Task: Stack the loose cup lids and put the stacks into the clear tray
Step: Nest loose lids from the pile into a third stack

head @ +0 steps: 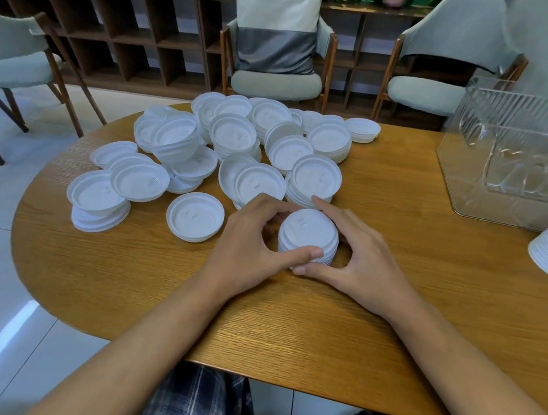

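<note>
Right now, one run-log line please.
lid stack: on table, upright | left hand: grips it | right hand: grips it | loose lids: piled behind | clear tray: far right

Matt white plastic lids [309,231], grained wood table [285,329], clear ribbed tray [466,203]

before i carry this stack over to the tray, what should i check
1. Grip: left hand and right hand wrap the stack of lids from both sides: ok.
2. Stack straight, edges even: ok.
3. Path across the table to the clear tray free: ok.
4. Room inside the tray: cannot tell, ribbed walls blur it.
5. All loose lids stacked: not ok, many remain.
</note>
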Demonstrator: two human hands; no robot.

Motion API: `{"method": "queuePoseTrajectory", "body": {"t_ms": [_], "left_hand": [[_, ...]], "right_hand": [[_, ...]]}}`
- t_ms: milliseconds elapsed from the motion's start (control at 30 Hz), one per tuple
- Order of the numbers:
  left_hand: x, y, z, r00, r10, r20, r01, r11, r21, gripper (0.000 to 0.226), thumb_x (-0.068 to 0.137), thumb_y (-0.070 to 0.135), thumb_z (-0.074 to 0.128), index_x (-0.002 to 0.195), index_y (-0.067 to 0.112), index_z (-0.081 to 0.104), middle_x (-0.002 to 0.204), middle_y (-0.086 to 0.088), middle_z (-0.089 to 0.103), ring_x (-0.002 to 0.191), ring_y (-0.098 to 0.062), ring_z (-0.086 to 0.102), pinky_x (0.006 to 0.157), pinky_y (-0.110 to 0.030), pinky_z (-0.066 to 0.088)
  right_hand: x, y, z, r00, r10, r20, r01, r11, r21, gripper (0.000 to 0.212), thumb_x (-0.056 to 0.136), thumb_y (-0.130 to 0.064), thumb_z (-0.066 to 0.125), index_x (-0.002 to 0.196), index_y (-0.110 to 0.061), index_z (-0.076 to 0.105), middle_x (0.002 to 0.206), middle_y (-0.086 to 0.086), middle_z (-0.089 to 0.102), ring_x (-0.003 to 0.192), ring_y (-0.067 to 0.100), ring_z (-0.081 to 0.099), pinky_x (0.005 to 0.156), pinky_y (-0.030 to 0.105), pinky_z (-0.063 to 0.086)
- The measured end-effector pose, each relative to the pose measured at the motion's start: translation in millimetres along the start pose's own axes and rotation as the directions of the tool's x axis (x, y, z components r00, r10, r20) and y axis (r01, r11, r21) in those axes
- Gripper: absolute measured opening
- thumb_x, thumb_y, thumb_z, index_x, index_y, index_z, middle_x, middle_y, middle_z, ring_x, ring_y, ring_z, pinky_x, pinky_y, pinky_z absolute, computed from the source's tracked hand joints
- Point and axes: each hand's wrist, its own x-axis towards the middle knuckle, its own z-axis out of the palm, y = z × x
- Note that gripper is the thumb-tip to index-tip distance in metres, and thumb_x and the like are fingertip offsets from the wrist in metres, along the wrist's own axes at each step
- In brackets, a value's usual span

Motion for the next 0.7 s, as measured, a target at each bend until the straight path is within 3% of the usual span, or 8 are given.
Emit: {"method": "queuePoseTrajectory", "body": {"t_ms": [233,333,400,467,533,600,700], "left_hand": [[0.3,-3.5,1.5,1.000,-0.021,0.020,0.021,1.000,0.002,0.060,0.068,0.052,0.095,0.114,0.023,0.070,0.107,0.009,0.066,0.101,-0.009,0.064,0.081,-0.021,0.051],[0.5,-5.1,-0.2,0.999,0.008,0.049,-0.010,1.000,0.027,0.065,0.067,0.060,0.090,0.115,0.021,0.071,0.106,0.010,0.065,0.101,-0.003,0.063,0.081,-0.010,0.043],[0.1,-6.4,-4.1,0.998,0.047,0.042,-0.049,0.998,0.050,0.055,0.082,0.063,0.078,0.118,0.021,0.073,0.108,0.011,0.064,0.105,-0.004,0.063,0.086,-0.014,0.045],[1.1,-12.3,-8.2,0.992,0.112,-0.056,-0.104,0.985,0.135,0.037,0.099,0.049,0.064,0.120,0.020,0.074,0.113,0.009,0.068,0.110,-0.010,0.064,0.092,-0.026,0.050],[3.9,-21.3,-10.7,0.964,0.204,-0.170,-0.142,0.937,0.320,0.027,0.099,0.025,0.068,0.122,0.014,0.074,0.118,0.002,0.071,0.112,-0.018,0.064,0.095,-0.032,0.051],[7.2,-28.6,-10.7,0.958,0.236,-0.164,-0.138,0.878,0.459,0.034,0.090,0.007,0.074,0.124,0.008,0.073,0.119,-0.005,0.073,0.112,-0.025,0.065,0.094,-0.039,0.053],[9.7,-31.5,-10.2,0.971,0.222,-0.091,-0.143,0.842,0.521,0.039,0.084,-0.003,0.076,0.122,0.007,0.075,0.107,-0.007,0.077,0.103,-0.031,0.070,0.085,-0.044,0.056]], "right_hand": [[-0.5,2.7,-0.1,1.000,-0.002,0.025,0.003,1.000,-0.031,0.106,0.068,-0.062,0.087,0.159,-0.033,0.041,0.146,-0.021,0.053,0.137,-0.009,0.043,0.108,0.004,0.029],[-1.1,1.2,1.0,1.000,-0.001,0.018,0.002,0.999,-0.043,0.103,0.071,-0.061,0.086,0.159,-0.033,0.041,0.146,-0.020,0.054,0.138,-0.007,0.043,0.111,0.007,0.030],[-1.1,0.4,1.0,1.000,0.002,0.011,-0.002,0.999,-0.051,0.099,0.074,-0.060,0.084,0.159,-0.031,0.042,0.146,-0.019,0.054,0.137,-0.006,0.045,0.113,0.012,0.033],[-1.2,0.6,0.2,1.000,0.014,0.006,-0.014,0.998,-0.057,0.096,0.076,-0.058,0.084,0.158,-0.031,0.043,0.147,-0.019,0.054,0.137,-0.005,0.045,0.115,0.016,0.034],[-1.5,1.7,-0.1,1.000,0.030,-0.007,-0.031,0.998,-0.058,0.094,0.078,-0.057,0.084,0.158,-0.033,0.042,0.146,-0.019,0.054,0.137,-0.002,0.045,0.117,0.025,0.037],[-1.9,2.7,-0.2,0.999,0.044,-0.010,-0.044,0.998,-0.049,0.093,0.078,-0.057,0.084,0.158,-0.033,0.042,0.145,-0.018,0.054,0.137,0.000,0.046,0.117,0.032,0.039],[-1.5,2.2,-1.2,0.998,0.060,0.005,-0.059,0.997,-0.053,0.093,0.078,-0.061,0.082,0.158,-0.036,0.041,0.145,-0.021,0.053,0.137,0.000,0.046,0.117,0.036,0.040]]}}
